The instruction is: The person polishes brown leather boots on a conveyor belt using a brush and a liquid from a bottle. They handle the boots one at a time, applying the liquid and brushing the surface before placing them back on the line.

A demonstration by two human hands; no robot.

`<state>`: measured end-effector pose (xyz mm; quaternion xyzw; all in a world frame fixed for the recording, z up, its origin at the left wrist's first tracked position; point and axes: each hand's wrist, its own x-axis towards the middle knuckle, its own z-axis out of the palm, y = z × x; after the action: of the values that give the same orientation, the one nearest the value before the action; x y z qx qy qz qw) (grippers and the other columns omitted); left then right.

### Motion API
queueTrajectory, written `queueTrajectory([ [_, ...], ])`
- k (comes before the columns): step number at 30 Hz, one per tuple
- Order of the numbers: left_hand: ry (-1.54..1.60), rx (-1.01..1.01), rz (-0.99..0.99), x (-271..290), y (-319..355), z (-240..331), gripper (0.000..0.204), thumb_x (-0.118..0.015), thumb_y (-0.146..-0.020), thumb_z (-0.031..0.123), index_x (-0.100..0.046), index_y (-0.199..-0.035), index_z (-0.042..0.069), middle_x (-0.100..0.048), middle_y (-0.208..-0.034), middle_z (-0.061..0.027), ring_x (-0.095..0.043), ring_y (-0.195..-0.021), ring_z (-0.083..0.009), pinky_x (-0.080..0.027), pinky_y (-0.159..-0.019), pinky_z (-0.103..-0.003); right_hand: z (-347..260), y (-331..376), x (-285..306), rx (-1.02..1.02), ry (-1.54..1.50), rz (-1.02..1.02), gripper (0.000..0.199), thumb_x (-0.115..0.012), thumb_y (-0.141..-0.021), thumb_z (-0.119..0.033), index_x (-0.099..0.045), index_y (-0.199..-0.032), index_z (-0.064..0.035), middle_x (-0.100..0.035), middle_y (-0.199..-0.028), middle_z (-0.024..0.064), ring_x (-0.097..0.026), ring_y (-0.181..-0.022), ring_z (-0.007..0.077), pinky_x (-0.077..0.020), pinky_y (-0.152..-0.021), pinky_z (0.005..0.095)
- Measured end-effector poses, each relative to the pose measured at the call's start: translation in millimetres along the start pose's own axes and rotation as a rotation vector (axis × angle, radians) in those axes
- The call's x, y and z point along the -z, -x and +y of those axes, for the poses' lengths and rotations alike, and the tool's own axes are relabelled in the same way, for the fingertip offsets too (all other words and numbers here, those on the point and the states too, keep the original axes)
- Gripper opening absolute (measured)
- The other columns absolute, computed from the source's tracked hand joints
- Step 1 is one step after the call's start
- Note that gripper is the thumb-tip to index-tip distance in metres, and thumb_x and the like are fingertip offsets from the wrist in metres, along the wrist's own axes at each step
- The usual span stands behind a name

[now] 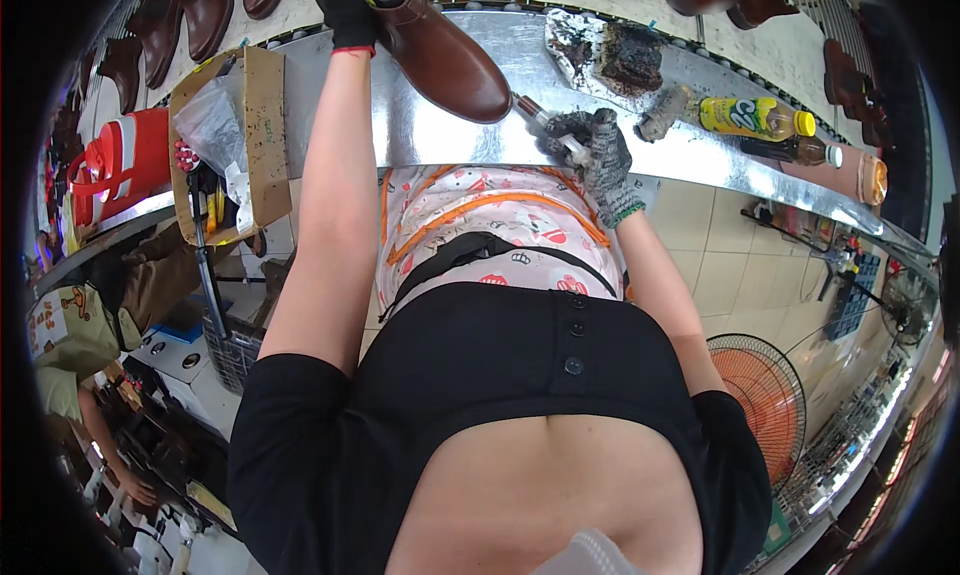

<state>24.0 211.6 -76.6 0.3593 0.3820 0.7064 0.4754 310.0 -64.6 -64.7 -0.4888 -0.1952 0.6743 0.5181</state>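
Upper end of the brown boot [440, 60] beyond the top edge, left hand [350, 20] partly hidden

Glossy brown boot [445, 63], toe angled rightward, slim tool [531, 108] just beside it.

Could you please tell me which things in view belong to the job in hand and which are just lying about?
In use:
- brown boot, in the left hand
- slim tool, in the right hand
- blackened block, probably

Apparently lying about:
- yellow-capped bottle
- white-capped bottle
- cardboard box
- red container
- orange fan
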Motion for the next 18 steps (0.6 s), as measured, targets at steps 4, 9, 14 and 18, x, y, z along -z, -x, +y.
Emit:
queueTrajectory([
  [4,-0.277,-0.137,-0.034,22,0,2,0.031,-0.044,-0.092,0.032,-0.057,-0.087,0.004,-0.06,-0.079,-0.0075,-0.06,-0.077,-0.0203,-0.049,-0.066,-0.033,-8,5,-7,0.009,0.044,0.056,0.072,-0.036,-0.087,-0.065,-0.064,-0.092,0.0014,-0.067,-0.089,0.0132,-0.065,-0.074,0.0191,-0.0539,-0.067,0.0288],
  [9,-1.023,-0.493,0.082,18,23,33,0.056,-0.037,-0.09,0.053,-0.059,-0.084,0.002,-0.064,-0.077,-0.0177,-0.061,-0.074,-0.037,-0.044,-0.063,-0.043,-31,9,-10,0.114,0.129,0.092,0.07,-0.033,-0.09,-0.061,-0.065,-0.092,0.0012,-0.067,-0.089,0.0127,-0.065,-0.073,0.0184,-0.0544,-0.063,0.028],
  [14,-1.176,-0.376,0.029,20,52,71,0.052,-0.051,-0.083,0.051,-0.053,-0.108,0.005,-0.066,-0.083,-0.0141,-0.064,-0.078,-0.034,-0.047,-0.066,-0.04,-60,23,-21,0.114,0.397,0.126,0.061,-0.027,-0.097,-0.047,-0.065,-0.093,0.001,-0.068,-0.088,0.0106,-0.065,-0.075,0.0164,-0.0533,-0.066,0.0262],
  [18,-1.191,-0.316,0.042,21,75,87,0.067,-0.059,-0.073,0.06,-0.051,-0.109,0.004,-0.064,-0.074,-0.0131,-0.064,-0.073,-0.0322,-0.047,-0.063,-0.039,-56,21,-15,0.322,0.786,0.142,0.061,-0.026,-0.097,-0.046,-0.066,-0.093,-0.001,-0.068,-0.088,0.0089,-0.064,-0.074,0.0145,-0.0514,-0.067,0.025],
])
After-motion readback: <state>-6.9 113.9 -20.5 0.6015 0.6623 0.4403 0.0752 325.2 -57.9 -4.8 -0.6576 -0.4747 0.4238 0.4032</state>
